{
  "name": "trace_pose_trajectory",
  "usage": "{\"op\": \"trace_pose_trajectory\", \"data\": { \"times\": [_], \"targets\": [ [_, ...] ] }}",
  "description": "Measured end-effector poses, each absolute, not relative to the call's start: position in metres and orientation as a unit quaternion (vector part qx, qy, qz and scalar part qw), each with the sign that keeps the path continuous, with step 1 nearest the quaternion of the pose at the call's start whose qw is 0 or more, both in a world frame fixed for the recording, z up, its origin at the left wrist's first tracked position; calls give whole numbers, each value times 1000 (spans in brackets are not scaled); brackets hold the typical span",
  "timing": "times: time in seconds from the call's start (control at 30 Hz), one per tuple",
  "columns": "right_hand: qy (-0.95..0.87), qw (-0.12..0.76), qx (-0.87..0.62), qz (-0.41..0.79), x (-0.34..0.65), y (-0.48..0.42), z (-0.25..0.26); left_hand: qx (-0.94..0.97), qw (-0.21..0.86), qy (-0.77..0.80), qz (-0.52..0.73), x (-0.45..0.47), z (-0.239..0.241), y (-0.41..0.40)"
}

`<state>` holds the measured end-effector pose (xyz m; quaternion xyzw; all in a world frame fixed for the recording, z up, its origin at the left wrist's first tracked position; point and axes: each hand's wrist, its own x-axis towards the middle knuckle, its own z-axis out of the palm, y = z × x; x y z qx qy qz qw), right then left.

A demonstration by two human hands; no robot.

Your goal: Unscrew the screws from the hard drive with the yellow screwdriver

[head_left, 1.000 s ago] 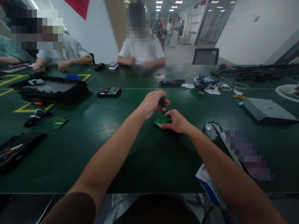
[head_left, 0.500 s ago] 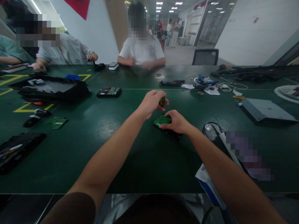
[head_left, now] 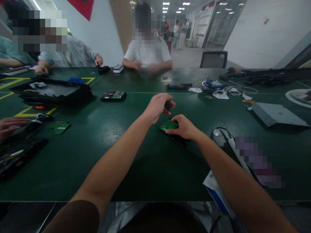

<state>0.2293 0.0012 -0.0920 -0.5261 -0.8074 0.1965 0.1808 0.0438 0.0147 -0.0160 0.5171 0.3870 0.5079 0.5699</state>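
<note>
My left hand [head_left: 157, 106] is closed around the dark handle of a screwdriver [head_left: 167, 104], held upright. Its thin shaft points down at the green circuit board [head_left: 167, 124] of a black hard drive [head_left: 179, 139]; I cannot tell whether the tip sits in a screw. My right hand [head_left: 184, 126] grips that drive, thumb on the near side and fingers over the board, partly covering it. The drive lies at a slant on the green table [head_left: 136, 149]. Tiny screw-like bits [head_left: 186, 114] lie just beyond it.
Another hard drive [head_left: 113, 95] lies farther left, with loose green circuit boards [head_left: 60, 127] nearer. A co-worker's hand [head_left: 12, 125] reaches in at the left edge, by a black device [head_left: 21, 155]. A metal case [head_left: 279, 115] and a power strip [head_left: 239, 153] are right.
A co-worker's hand has come in at the left edge beside the black-and-white tool. My left hand has shifted only slightly on the screwdriver; my right hand and the hard drive keep their place.
</note>
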Motion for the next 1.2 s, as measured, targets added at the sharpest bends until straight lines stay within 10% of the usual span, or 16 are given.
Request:
{"op": "trace_pose_trajectory", "data": {
  "times": [0.47,1.2],
  "targets": [
    [-807,173,-530,197,229,1,-91,589,432,443,520,42,-16,17],
    [-808,184,-525,193,229,0,-91,455,598,282,597,51,-31,27]
  ]
}}
